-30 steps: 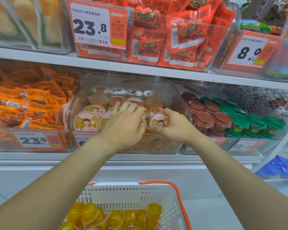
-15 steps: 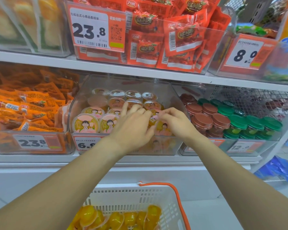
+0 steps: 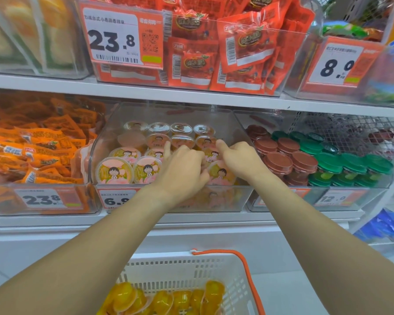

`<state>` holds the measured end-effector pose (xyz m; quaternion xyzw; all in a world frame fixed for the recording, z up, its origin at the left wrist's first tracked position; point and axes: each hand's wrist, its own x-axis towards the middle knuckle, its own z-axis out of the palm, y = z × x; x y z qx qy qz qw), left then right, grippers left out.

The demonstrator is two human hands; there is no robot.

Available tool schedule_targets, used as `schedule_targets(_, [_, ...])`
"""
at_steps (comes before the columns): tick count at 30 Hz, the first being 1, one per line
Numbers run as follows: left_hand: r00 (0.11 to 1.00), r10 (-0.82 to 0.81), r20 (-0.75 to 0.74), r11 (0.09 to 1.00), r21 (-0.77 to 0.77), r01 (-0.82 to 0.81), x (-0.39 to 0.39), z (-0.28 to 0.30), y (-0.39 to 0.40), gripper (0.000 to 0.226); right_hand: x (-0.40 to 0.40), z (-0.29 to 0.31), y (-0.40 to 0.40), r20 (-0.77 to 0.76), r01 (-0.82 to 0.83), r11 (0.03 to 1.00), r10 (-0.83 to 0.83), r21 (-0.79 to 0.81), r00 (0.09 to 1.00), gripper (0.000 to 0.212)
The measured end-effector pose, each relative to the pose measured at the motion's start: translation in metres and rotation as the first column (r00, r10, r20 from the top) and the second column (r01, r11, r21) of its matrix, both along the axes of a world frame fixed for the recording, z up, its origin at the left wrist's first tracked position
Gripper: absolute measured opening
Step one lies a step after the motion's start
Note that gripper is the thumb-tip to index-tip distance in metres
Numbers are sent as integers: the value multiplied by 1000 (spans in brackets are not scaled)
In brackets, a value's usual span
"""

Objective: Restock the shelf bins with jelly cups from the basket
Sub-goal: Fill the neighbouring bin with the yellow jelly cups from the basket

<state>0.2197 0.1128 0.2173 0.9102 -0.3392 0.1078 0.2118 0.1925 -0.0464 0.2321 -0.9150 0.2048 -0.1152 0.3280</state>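
Both hands reach into the clear plastic bin (image 3: 105, 142) in the middle of the lower shelf (image 3: 146, 220), where round jelly cups (image 3: 114, 170) with cartoon-printed peel lids lie packed in rows: about a dozen lids show, four along the back row, the rest partly hidden under the hands. The left hand (image 3: 180, 173) lies palm down over the front cups, index finger stretched toward the back and the other fingers curled down onto the lids; whether it actually grips a cup cannot be told. The right hand (image 3: 239, 159) sits beside it, nearly touching, index finger pointing up and back, remaining fingers bent around the rim of a front cup (image 3: 221, 175) at the bin's right front corner, apparently holding it. Both forearms are bare and extend straight up from the bottom of the view. Below them a white slotted plastic basket (image 3: 214, 269) with an orange handle (image 3: 243, 267) holds a heap of glossy yellow jelly cups (image 3: 168, 300), at least six visible. To the left, a bin of crinkled orange packets (image 3: 32, 151); to the right, a bin of stacked tubs with brown lids (image 3: 280, 160) and green lids (image 3: 341, 164). Above, red sachets (image 3: 237, 46) fill a bin behind a 23.8 price tag (image 3: 114, 39).
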Motion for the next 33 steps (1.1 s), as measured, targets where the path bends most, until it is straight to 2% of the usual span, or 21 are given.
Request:
schedule_targets(4, [1000,-8,-10,999,-46,8,0,-1,8,10,-6,6,2,-3,-22,1000,22,-21,1000,64])
schedule_targets(8, [1000,-7,3,1000,-28,7,1,-2,9,9,-10,8,4,-30,-78,995,76,-63,997,70])
schedule_targets(11, [1000,-2,13,1000,-28,2,2,-4,9,8,-15,12,6,-9,-122,990,122,-72,992,55])
schedule_targets(14, [1000,-2,30,1000,-8,2,2,-3,9,9,-19,20,5,-33,-206,967,204,-150,978,22])
schedule_targets(16, [999,-10,36,1000,14,10,1,-2,11,16,-20,20,3,-101,-291,926,274,-239,956,18])
schedule_targets(18, [998,-20,62,1000,-6,20,0,-2,14,23,-22,17,3,-84,-324,904,313,-280,946,19])
schedule_targets(21, [993,-8,121,995,-99,20,0,-2,23,23,-24,12,6,33,-322,893,349,-313,936,18])
schedule_targets(23, [989,24,147,994,-109,-8,0,-1,31,27,-24,9,8,82,-304,905,342,-298,936,19])
schedule_targets(26, [982,80,169,993,-100,-63,-2,0,44,35,-24,5,9,116,-279,920,320,-276,940,16])
schedule_targets(31, [985,89,146,996,4,-90,-5,-8,59,36,-29,4,10,171,-223,947,265,-232,949,11])
schedule_targets(33, [988,97,123,995,-12,-97,-3,-11,56,34,-32,2,10,179,-199,955,240,-220,954,11])
